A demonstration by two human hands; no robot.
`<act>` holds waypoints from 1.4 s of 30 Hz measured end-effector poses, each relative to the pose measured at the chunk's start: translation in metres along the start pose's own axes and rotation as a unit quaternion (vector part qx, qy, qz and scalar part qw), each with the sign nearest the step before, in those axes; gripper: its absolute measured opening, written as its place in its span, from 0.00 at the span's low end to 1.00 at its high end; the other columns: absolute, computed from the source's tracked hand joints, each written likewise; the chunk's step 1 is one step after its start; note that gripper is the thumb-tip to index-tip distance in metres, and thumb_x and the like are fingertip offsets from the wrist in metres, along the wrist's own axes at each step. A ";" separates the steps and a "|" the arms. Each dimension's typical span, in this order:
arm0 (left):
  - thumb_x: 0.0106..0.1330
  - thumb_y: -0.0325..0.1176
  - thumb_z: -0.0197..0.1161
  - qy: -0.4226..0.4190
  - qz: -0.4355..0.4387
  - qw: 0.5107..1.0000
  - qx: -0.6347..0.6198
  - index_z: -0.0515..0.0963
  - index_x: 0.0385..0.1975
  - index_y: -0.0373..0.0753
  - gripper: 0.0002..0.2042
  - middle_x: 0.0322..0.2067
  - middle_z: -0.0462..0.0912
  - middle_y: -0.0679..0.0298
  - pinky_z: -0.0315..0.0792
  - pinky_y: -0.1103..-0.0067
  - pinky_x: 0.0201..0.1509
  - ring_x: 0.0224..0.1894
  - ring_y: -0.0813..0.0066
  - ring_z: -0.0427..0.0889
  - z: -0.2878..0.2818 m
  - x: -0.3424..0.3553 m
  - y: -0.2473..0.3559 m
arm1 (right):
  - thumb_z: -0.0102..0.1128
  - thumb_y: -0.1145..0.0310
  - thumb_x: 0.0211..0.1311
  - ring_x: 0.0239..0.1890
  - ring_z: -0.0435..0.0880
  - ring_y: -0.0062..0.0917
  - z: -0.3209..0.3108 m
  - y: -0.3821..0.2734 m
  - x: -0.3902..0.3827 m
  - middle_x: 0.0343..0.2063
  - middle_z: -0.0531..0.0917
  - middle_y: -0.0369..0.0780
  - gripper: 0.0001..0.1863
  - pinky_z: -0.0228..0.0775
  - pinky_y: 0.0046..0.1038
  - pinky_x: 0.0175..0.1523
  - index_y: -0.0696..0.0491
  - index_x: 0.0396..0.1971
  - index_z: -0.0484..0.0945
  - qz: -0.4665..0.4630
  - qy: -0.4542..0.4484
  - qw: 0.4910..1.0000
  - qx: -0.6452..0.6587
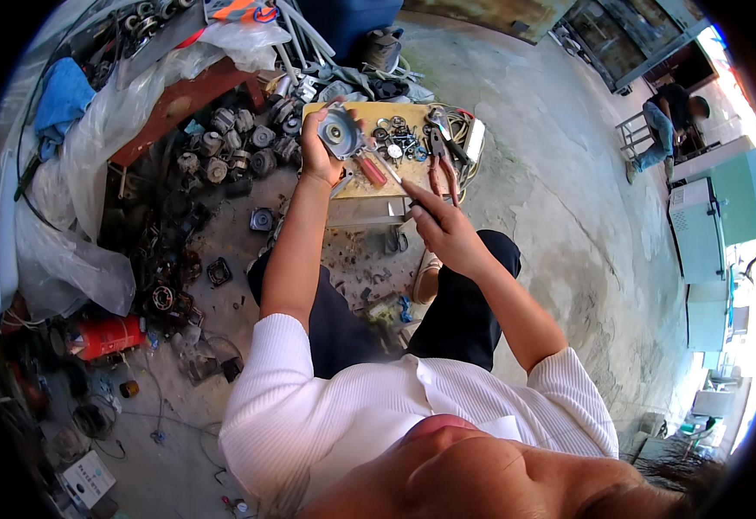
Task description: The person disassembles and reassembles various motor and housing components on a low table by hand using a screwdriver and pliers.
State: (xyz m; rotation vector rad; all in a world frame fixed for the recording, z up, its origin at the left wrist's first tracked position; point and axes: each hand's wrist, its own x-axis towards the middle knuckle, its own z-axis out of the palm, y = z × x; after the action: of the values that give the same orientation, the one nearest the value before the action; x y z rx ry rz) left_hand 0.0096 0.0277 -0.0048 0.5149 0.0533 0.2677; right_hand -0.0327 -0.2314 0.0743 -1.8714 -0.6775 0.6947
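My left hand [315,154] is closed round the edge of a grey metal motor end cover [340,132], tilted so its round recess faces me. In my right hand [449,233] is a screwdriver [392,170], its thin metal shaft pointing toward the cover. The tip lies close to the cover's lower edge; I cannot tell whether they touch. Below them is a low yellowish work table [369,208]. On it lie a red-handled tool [372,170], pliers with reddish handles [441,164] and a cluster of small dark parts [402,143].
A heap of motor parts [226,147] covers the floor left of the table. Plastic sheeting [70,251] hangs at the left, with a red cylinder [108,337] below it. Cables [473,164] loop at the table's right end. Another person [662,125] sits far right, near pale green cabinets [733,195].
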 end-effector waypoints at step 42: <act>0.64 0.47 0.49 -0.164 -0.041 0.985 0.038 0.66 0.58 0.33 0.28 0.43 0.80 0.53 0.82 0.62 0.45 0.46 0.63 0.81 0.041 -0.025 0.004 | 0.45 0.61 0.77 0.19 0.53 0.09 0.005 0.005 -0.001 0.25 0.61 0.27 0.28 0.44 0.11 0.19 0.34 0.73 0.54 0.144 -0.128 0.827 0.528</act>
State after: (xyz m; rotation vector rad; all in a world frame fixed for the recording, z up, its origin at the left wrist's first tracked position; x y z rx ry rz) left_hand -0.0110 0.0048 0.0330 0.6265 -0.2359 0.0978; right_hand -0.0358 -0.2311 0.0684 -0.8367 -0.0695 1.2167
